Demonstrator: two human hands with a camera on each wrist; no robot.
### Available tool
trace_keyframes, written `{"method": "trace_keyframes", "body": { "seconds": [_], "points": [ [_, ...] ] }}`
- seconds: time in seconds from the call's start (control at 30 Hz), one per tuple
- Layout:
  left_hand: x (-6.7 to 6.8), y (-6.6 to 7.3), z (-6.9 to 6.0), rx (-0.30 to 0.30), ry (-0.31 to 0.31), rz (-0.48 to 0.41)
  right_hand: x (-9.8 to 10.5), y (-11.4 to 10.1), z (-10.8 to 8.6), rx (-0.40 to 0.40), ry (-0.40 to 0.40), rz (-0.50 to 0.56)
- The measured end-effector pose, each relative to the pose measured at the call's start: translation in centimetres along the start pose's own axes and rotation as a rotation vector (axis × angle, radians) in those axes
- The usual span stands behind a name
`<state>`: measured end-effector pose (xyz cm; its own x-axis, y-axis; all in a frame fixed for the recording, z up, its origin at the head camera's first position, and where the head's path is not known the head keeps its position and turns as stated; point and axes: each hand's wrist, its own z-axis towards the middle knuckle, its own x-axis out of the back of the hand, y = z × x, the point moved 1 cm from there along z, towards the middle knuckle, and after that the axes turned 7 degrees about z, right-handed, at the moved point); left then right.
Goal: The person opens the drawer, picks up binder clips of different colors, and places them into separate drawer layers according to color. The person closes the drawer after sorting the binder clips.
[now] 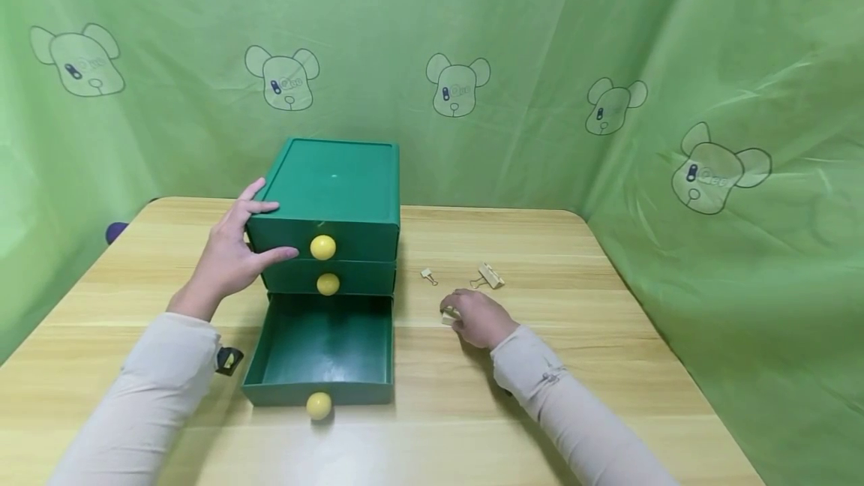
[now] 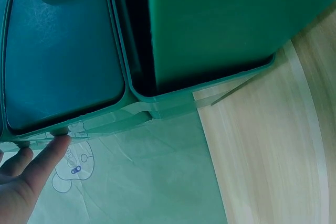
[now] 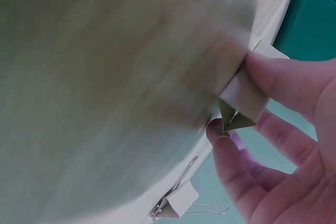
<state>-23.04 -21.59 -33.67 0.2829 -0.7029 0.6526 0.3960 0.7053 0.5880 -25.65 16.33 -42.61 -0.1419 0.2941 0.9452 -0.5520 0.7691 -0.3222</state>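
Observation:
A green drawer cabinet (image 1: 331, 182) with yellow round knobs stands left of centre. Its bottom drawer (image 1: 324, 394) is pulled out, and the bare inside shows. My left hand (image 1: 232, 250) rests against the cabinet's left side, fingers spread and fairly straight, thumb on the front near the top knob. In the left wrist view, its fingers (image 2: 44, 163) touch the cabinet's side. Right of the cabinet, my right hand (image 1: 481, 317) pinches a cream binder clip (image 3: 245, 97) between thumb and fingers, low over the table. Beyond it lie a small binder clip (image 1: 427, 274) and a larger binder clip (image 1: 490, 276).
The wooden table (image 1: 540, 411) spreads under everything. A green curtain (image 1: 513, 36) with printed bear heads hangs behind and along the sides. A purple object (image 1: 116, 231) shows at the table's left edge. The open drawer juts toward the front.

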Motion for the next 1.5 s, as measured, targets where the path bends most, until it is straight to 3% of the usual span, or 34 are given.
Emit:
{"method": "trace_keyframes", "body": {
  "seconds": [0.23, 0.53, 1.03, 1.5],
  "points": [
    [0.0, 0.1, 0.2, 0.012, -0.011, 0.003, 0.6, -0.3, -0.3, -0.04, 0.042, 0.065],
    [0.1, 0.3, 0.2, -0.007, -0.007, 0.008, 1.6, -0.8, -0.6, -0.051, 0.086, 0.045],
    [0.1, 0.5, 0.2, -0.008, -0.007, 0.002, 4.4, -2.8, -0.8, 0.071, 0.182, 0.023],
    [0.0, 0.3, 0.0, -0.009, 0.0, 0.0, 4.5, -4.0, -1.2, 0.109, 0.18, 0.021]
  ]
}}
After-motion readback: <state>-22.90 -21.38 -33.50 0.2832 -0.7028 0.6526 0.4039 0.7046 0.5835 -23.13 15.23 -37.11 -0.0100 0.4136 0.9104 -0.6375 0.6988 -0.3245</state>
